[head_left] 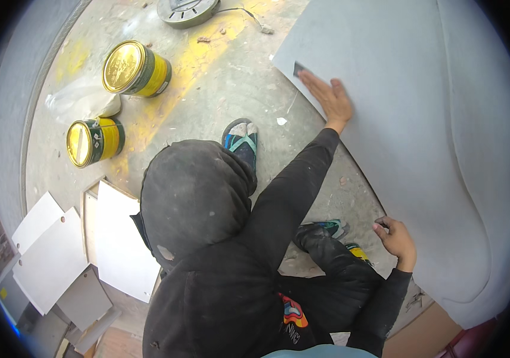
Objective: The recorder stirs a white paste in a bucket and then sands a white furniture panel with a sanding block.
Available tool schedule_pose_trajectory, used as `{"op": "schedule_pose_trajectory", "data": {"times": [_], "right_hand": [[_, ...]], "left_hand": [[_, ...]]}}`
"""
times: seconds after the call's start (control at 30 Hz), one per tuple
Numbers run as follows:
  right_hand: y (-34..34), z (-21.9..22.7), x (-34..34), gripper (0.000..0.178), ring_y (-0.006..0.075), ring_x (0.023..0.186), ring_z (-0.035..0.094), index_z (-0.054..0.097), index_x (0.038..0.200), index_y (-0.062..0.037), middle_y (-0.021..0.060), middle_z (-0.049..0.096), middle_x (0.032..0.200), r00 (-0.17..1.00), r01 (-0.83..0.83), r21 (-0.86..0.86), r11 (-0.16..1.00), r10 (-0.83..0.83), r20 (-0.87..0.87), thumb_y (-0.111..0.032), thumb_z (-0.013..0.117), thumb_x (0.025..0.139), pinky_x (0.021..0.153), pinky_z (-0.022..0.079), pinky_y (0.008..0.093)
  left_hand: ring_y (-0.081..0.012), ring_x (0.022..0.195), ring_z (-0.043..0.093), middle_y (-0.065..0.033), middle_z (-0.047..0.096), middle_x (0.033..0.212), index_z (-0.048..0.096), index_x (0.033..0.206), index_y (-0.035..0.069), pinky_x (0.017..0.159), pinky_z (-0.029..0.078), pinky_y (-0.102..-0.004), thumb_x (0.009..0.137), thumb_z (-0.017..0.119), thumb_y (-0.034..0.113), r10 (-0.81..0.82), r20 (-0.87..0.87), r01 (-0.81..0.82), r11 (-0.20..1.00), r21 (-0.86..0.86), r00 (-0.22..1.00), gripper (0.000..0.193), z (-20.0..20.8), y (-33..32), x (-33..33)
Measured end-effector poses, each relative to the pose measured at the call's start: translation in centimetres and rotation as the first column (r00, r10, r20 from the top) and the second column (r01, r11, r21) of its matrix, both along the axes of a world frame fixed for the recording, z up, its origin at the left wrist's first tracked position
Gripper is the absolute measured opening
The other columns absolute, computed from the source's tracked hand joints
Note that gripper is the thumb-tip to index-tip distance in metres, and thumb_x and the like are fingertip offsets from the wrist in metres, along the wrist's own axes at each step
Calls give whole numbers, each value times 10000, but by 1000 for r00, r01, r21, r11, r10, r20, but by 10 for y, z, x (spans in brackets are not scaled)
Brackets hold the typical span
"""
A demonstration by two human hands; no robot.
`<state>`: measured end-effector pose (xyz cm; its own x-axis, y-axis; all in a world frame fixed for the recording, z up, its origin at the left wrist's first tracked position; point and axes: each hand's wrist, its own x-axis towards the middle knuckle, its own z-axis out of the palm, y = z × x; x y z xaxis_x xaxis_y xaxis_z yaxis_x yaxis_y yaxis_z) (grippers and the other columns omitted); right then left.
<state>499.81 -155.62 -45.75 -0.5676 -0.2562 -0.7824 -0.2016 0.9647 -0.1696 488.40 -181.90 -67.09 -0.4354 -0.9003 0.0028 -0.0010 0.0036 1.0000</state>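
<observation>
A large smooth light-grey panel (398,107) slants along my right side. My left hand (329,98) lies on it near its far left edge, fingers stretched out together. Under the fingertips shows the corner of a dark piece of sandpaper (298,68), pressed flat to the panel; the palm hides the rest. Nearer to me, beside the panel's left edge, my right hand (397,240) is closed, with thumb and fingers curled together. Something dark shows at its fingertips, too small to name. Black sleeves cover both arms.
Two yellow-and-green paint cans (125,67) (79,144) stand on the stained concrete floor at left, beside a clear plastic bag (76,101). White sheets (49,262) lie at lower left. A round grey metal object (186,13) with a cord sits at the top. My sandaled foot (242,142) is mid-floor.
</observation>
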Motion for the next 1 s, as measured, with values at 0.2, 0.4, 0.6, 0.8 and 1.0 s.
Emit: {"op": "schedule_pose_trajectory", "data": {"times": [0.2,0.4,0.6,0.8,1.0], "right_hand": [[-3,0,2,370,384,952,662,654,1096,-4,213,697,1021,999,-26,-126,992,29,22,-321,651,906,813,512,408],[-4,2,2,376,389,950,659,645,1117,-7,216,696,1016,999,-5,-89,996,9,49,-319,648,908,812,510,411],[2,-1,4,368,387,926,655,640,1123,-21,210,696,989,1000,15,-103,995,-14,7,-314,654,901,801,505,418],[0,4,6,376,397,922,648,632,1147,-29,207,695,990,1000,-7,-99,995,5,-16,-309,657,898,804,502,421],[-9,16,9,409,397,924,644,622,1187,-18,201,696,1007,995,-20,-134,991,6,-103,-301,663,894,806,500,425]], "left_hand": [[-389,1467,-197,-319,-219,1548,-157,1463,-127,1195,-92,-465,1015,251,576,-323,15,261,791,553,946,928,-72,88,31],[-482,1429,-234,-338,-255,1528,-215,1466,-77,1141,-110,-597,997,309,575,-444,-231,469,881,63,866,960,41,129,39],[-439,1464,-165,-297,-194,1565,-157,1496,-58,1165,-91,-569,1003,238,585,-92,-30,86,981,-174,995,902,55,13,-10],[-297,1499,-127,-211,-139,1608,-88,1523,-33,1210,-37,-421,971,261,686,-51,3,29,611,791,999,971,-46,45,15],[-250,1478,-219,-141,-239,1599,-148,1512,-18,1200,-65,-433,946,227,737,-295,-499,527,19,850,815,1015,0,182,53]]}}
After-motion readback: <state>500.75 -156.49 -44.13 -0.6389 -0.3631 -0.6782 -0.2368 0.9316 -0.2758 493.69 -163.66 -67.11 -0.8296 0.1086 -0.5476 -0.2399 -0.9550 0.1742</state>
